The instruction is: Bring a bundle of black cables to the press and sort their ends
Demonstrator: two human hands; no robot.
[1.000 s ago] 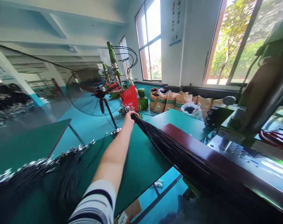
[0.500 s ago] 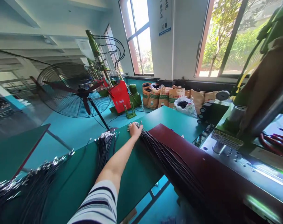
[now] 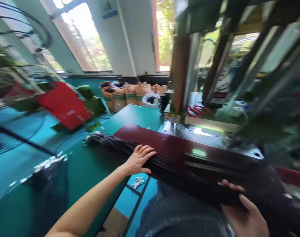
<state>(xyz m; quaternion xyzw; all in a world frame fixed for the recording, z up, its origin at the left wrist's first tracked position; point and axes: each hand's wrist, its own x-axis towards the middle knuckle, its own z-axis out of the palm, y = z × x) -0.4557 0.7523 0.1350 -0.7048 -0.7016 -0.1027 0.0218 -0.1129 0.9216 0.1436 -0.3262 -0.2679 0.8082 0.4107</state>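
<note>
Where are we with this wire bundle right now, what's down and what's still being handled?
Down: the black wire bundle lies across the green table and dark red board, its metal-tipped ends resting on the table. In hand: the left hand lies flat on it with fingers spread, and the right hand grips its near end. Left: another bundle sits untouched on the table.

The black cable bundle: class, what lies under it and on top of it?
Under the black cable bundle are the green table and a dark red board. The left hand lies flat on top; the right hand is at its near end. The surface directly beneath is covered.
</note>
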